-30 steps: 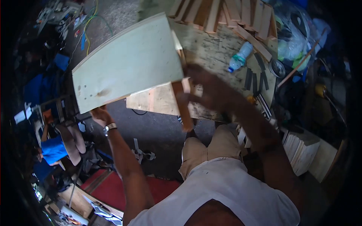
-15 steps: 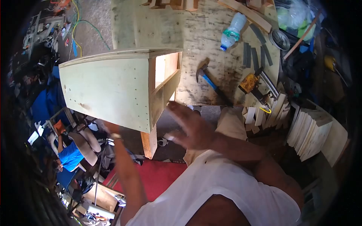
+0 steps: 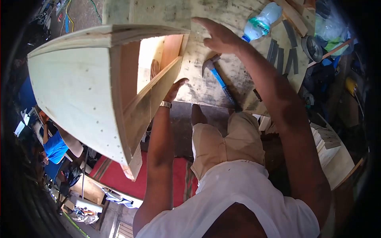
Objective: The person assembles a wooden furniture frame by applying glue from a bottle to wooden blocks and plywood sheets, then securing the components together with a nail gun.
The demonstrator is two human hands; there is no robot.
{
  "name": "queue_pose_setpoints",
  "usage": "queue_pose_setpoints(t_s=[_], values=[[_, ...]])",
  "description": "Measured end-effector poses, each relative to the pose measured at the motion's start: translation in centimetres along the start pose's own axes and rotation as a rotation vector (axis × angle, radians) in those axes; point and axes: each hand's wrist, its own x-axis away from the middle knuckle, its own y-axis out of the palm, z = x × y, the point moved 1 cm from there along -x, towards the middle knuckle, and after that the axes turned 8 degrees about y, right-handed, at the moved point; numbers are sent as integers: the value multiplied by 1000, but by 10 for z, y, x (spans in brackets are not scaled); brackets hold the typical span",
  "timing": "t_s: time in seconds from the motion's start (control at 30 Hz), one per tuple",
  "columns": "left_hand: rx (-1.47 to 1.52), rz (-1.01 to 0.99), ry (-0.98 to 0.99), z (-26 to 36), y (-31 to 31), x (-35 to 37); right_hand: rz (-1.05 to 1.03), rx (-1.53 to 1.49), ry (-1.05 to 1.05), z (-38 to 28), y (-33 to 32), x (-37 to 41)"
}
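Observation:
A pale plywood box (image 3: 75, 87) with an open side and a row of nail heads stands tilted at the table's left. My left hand (image 3: 173, 91), with a watch on its wrist, grips the box's front rail (image 3: 152, 93); its thumb is outside and its fingers show through the opening. My right hand (image 3: 219, 36) reaches over the plywood tabletop (image 3: 198, 65), fingers stretched out, near the box's far corner. It holds nothing that I can see. A claw hammer (image 3: 217, 77) with a blue handle lies below that hand.
A plastic bottle (image 3: 262, 22) lies beyond my right wrist. Dark strips (image 3: 280, 59) and a round metal dish (image 3: 312, 48) are to the right. Stacked boards (image 3: 325, 144) stand at the lower right. Another person in a blue shirt (image 3: 55, 146) is at the far left.
My left hand has come from under the box to its front rail. My right hand has moved up and away over the tabletop. The box appears turned and nearer.

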Motion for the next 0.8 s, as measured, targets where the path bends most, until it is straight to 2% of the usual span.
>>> queue_pose_setpoints(t_s=[0.03, 0.17, 0.27, 0.37, 0.57, 0.67, 0.7, 0.8], values=[[40, 37, 98, -11, 1, -8, -24, 15, 9, -3, 5, -11], [-614, 415, 508, -46, -14, -28, -229, 1, -39, 19, 30, -53], [-720, 350, 676, -47, -19, -31, -224, 71, -20, -5, 23, -41], [-847, 378, 846, -51, -23, -38, -245, 30, 49, -7, 25, -34], [-790, 330, 835, -53, -25, -43, -408, -166, 98, -6, 23, -43], [-834, 170, 826, -40, -38, -44, -234, 40, 66, -14, 23, -37], [-803, 124, 865, -38, -46, -44, -281, 62, 89, -18, 22, -39], [-569, -9, 727, -39, -64, -36, -176, 1, -28, -13, 26, -34]])
